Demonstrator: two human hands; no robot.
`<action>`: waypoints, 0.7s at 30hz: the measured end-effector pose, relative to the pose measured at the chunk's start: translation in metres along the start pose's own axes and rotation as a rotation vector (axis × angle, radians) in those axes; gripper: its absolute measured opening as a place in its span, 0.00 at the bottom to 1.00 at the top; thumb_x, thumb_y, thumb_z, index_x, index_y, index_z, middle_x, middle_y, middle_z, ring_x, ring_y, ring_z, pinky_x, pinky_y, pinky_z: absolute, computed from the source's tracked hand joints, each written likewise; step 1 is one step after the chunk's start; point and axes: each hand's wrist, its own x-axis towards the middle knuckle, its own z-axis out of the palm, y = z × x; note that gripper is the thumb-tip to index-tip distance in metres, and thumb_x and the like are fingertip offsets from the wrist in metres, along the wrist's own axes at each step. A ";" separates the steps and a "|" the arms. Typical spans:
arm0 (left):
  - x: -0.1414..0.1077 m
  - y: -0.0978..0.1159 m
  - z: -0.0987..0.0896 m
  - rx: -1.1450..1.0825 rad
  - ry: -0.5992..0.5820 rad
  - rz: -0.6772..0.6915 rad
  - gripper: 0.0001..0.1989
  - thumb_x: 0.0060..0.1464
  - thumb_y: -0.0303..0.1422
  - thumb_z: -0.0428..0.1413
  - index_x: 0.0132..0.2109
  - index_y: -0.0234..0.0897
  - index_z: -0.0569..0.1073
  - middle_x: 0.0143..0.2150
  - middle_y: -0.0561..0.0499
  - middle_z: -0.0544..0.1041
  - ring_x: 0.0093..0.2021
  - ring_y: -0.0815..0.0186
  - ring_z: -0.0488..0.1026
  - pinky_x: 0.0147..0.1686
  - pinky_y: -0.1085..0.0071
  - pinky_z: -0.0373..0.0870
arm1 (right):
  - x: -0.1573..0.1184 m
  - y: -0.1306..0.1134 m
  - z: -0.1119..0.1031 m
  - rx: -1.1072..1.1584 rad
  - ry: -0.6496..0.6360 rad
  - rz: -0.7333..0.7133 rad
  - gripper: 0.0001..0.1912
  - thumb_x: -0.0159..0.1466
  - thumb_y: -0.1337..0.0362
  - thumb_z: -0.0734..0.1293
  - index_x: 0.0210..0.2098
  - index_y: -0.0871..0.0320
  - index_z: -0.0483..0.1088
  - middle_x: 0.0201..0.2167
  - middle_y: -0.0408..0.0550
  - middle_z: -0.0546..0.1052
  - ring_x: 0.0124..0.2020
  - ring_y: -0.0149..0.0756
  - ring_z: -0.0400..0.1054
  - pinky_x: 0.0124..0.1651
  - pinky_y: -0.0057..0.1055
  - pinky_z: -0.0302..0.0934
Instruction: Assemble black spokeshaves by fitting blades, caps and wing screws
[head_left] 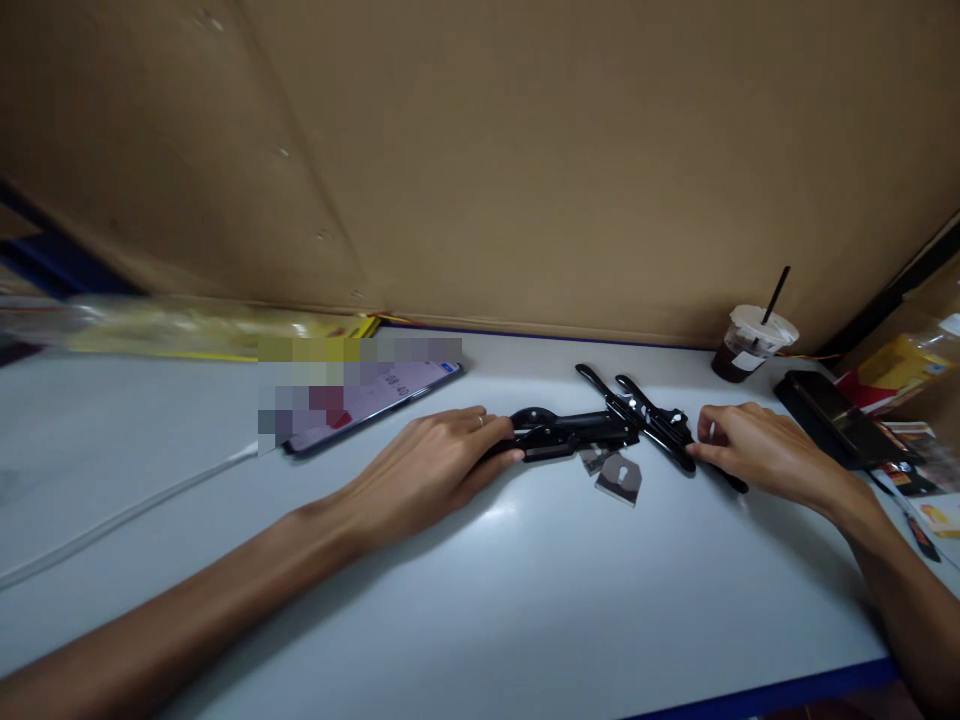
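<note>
Two hands are counted, one left hand (pixel 442 450) and one right hand (pixel 765 450), and one ring (pixel 478 422) is worn. At least two black tools (pixel 585 427) are seen; because they are overlapped, their exact number cannot be told. Two metal blades (pixel 621 482) are shown beside them. One phone (pixel 375 405) and one white cable (pixel 150 509) are counted, as are one cup (pixel 733 363), one lid (pixel 746 322) and one straw (pixel 777 291). Two yellow bags (pixel 187 328) are seen, one on each side. All are counted around one table (pixel 525 610).
</note>
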 end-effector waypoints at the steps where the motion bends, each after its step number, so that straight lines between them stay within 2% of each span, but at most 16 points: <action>1: 0.000 -0.001 0.001 0.012 -0.003 -0.018 0.18 0.72 0.41 0.45 0.40 0.37 0.74 0.31 0.49 0.75 0.30 0.62 0.72 0.30 0.68 0.63 | 0.000 0.000 0.000 -0.012 -0.019 0.000 0.07 0.63 0.56 0.69 0.35 0.52 0.74 0.33 0.47 0.79 0.34 0.43 0.71 0.32 0.33 0.50; 4: 0.000 -0.002 0.002 0.057 0.002 -0.076 0.18 0.71 0.42 0.46 0.40 0.37 0.73 0.31 0.49 0.74 0.30 0.61 0.71 0.30 0.67 0.62 | 0.003 0.000 0.000 -0.055 -0.041 0.027 0.05 0.63 0.61 0.67 0.36 0.53 0.73 0.34 0.50 0.79 0.36 0.45 0.71 0.33 0.33 0.49; 7: 0.000 -0.001 0.003 0.103 0.020 -0.118 0.17 0.71 0.42 0.46 0.41 0.37 0.73 0.32 0.48 0.74 0.29 0.61 0.70 0.30 0.66 0.61 | 0.009 0.001 0.001 -0.076 -0.050 0.050 0.06 0.65 0.61 0.65 0.36 0.55 0.72 0.34 0.53 0.78 0.36 0.45 0.72 0.33 0.33 0.49; 12: 0.000 0.003 0.003 0.149 0.047 -0.113 0.15 0.71 0.40 0.46 0.42 0.36 0.72 0.38 0.45 0.74 0.34 0.57 0.72 0.32 0.64 0.64 | 0.017 0.005 0.003 -0.058 -0.058 0.021 0.08 0.68 0.61 0.63 0.33 0.55 0.70 0.33 0.52 0.78 0.35 0.43 0.72 0.35 0.32 0.52; 21: 0.000 0.009 0.007 0.191 0.129 -0.057 0.11 0.69 0.36 0.50 0.41 0.37 0.72 0.41 0.44 0.73 0.40 0.54 0.68 0.40 0.58 0.67 | 0.011 0.009 0.015 -0.034 0.088 -0.052 0.07 0.71 0.62 0.59 0.38 0.55 0.65 0.32 0.52 0.77 0.34 0.45 0.72 0.34 0.34 0.53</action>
